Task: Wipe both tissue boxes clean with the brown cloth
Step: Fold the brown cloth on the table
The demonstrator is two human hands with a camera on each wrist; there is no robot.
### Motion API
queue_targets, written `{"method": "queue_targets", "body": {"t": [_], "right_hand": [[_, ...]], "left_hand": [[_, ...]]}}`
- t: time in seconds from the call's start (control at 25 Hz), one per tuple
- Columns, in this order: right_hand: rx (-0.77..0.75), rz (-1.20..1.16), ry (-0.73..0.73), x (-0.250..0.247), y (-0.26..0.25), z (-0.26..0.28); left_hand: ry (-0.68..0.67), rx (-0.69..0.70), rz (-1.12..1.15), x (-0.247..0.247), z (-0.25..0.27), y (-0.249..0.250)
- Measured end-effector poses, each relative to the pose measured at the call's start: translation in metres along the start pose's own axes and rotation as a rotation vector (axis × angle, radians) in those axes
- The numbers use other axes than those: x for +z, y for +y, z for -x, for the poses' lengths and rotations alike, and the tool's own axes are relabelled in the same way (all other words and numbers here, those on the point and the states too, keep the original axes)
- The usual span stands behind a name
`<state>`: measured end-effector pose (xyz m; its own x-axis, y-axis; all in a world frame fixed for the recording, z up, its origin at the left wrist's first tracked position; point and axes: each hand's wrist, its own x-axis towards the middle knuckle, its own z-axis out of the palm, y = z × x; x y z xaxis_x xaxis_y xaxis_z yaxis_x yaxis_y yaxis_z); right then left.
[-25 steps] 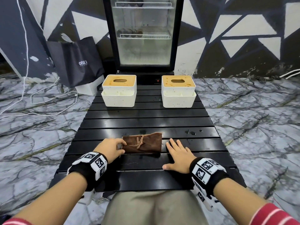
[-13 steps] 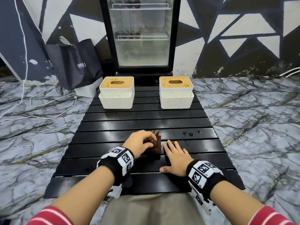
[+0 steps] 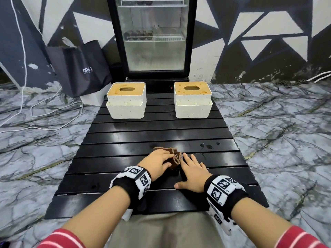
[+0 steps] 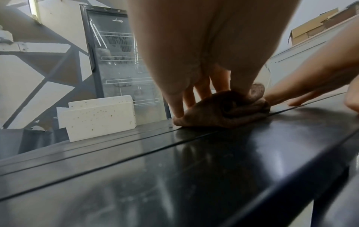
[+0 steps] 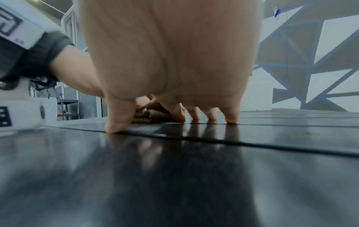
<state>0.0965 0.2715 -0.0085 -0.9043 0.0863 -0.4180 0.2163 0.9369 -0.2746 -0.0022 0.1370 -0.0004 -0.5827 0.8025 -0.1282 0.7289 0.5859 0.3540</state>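
Two white speckled tissue boxes with stained orange-brown lids stand at the far end of the black slatted table: the left box and the right box. The brown cloth lies bunched up near the front middle. My left hand lies over it, and in the left wrist view its thumb and fingers grip the bunched cloth against the table. My right hand rests flat on the table just right of the cloth, fingers straight and holding nothing. From the right wrist the cloth shows beyond my thumb.
A few water drops sit on the table right of the cloth. A glass-door fridge stands behind the boxes, and a black bag is at the back left. White cables lie on the marble floor.
My left hand has slid right, gathering the flat cloth into a bunch against my right hand. The right hand has stayed flat in place.
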Motion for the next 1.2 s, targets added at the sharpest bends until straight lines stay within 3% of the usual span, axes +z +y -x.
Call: {"method": "queue_targets", "body": {"t": [0.08, 0.16, 0.28, 0.36, 0.52, 0.64, 0.8, 1.0, 1.2], "right_hand": [[-0.030, -0.089, 0.009, -0.013, 0.001, -0.002], [-0.070, -0.167, 0.116, -0.032, 0.002, -0.006], [-0.178, -0.150, 0.282, -0.053, -0.005, -0.015], [-0.274, -0.071, 0.209, -0.052, -0.016, -0.023], [-0.287, 0.096, -0.019, -0.039, -0.031, -0.038], [-0.268, 0.071, 0.029, -0.032, -0.036, -0.040], [-0.095, 0.085, 0.087, -0.031, -0.048, -0.040], [-0.169, 0.159, 0.028, -0.024, -0.058, -0.039], [-0.092, 0.110, 0.048, -0.022, -0.048, -0.030]], "left_hand": [[0.014, 0.007, 0.033, -0.003, 0.001, -0.005], [0.063, -0.031, 0.038, -0.008, 0.005, -0.016], [0.024, -0.225, -0.124, -0.016, 0.017, -0.034], [-0.076, -0.316, -0.187, -0.017, 0.027, -0.040], [-0.223, -0.328, -0.182, -0.010, 0.033, -0.048], [-0.242, -0.326, -0.165, -0.006, 0.032, -0.054], [-0.228, -0.323, -0.140, -0.005, 0.032, -0.053], [-0.208, -0.316, -0.148, -0.004, 0.032, -0.055], [-0.213, -0.347, -0.147, -0.003, 0.032, -0.049]]}}
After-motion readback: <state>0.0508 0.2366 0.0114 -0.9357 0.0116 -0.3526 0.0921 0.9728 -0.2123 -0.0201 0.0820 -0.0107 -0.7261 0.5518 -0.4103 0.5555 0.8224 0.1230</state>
